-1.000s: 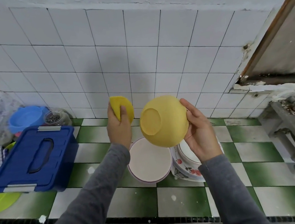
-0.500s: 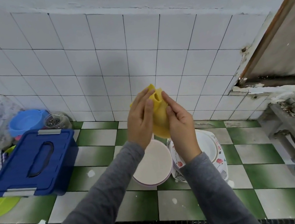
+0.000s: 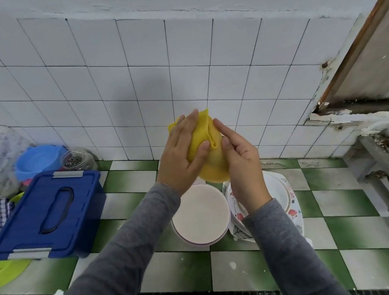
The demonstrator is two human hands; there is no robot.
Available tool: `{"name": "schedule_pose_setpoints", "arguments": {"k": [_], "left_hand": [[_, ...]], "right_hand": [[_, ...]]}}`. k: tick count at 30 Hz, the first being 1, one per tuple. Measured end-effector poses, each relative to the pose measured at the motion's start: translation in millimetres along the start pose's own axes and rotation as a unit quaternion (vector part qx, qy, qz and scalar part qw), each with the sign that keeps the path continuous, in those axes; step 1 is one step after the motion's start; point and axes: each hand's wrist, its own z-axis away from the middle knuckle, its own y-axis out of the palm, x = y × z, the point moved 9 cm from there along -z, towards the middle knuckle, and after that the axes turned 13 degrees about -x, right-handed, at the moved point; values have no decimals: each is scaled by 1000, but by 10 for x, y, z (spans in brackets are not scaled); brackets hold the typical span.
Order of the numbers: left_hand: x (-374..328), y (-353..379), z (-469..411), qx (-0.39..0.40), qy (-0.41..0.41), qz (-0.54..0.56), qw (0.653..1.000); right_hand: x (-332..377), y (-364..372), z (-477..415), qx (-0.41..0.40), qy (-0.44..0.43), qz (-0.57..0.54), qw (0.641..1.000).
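Now the left hand (image 3: 184, 153) presses a soft yellow cloth (image 3: 202, 126) with flat fingers onto a round yellow plastic bowl (image 3: 213, 170); the right hand (image 3: 242, 163) grips that bowl with curled fingers.

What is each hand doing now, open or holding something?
Left hand: open, fingers straight, pressing the yellow cloth on the yellow bowl.
Right hand: closed, holding the yellow bowl.
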Motion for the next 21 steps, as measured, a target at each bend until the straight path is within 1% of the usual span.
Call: {"name": "schedule_pose_setpoints", "arguments": {"k": [4, 6, 8, 9, 12, 14, 15, 17, 19, 21], "left_hand": [[93, -77, -102, 2, -52, 46, 998], [200, -92, -132, 9, -123, 105, 987], [333, -83, -139, 12, -216, 163, 963], [379, -88, -142, 7, -247, 174, 953], [482, -95, -114, -21, -300, 196, 933], [566, -75, -48, -47, -332, 228, 914], [587, -57, -7, -64, -337, 241, 908], [552, -28, 61, -114, -321, 253, 906], [463, -17, 101, -164, -297, 245, 908], [380, -12, 102, -199, -258, 226, 918]], "right_hand": [[57, -19, -71, 44, -2, 5, 999], [91, -61, -122, 53, -3, -7, 999], [108, -111, -171, 41, 21, -63, 997], [105, -127, -190, 32, 36, -93, 995], [60, -157, -224, -3, 79, -161, 984], [-13, -196, -249, -43, 107, -199, 973], [-47, -204, -255, -62, 120, -220, 966], [-101, -187, -255, -91, 146, -270, 947], [-131, -137, -234, -115, 172, -329, 921], [-147, -77, -202, -136, 195, -370, 898]]}}
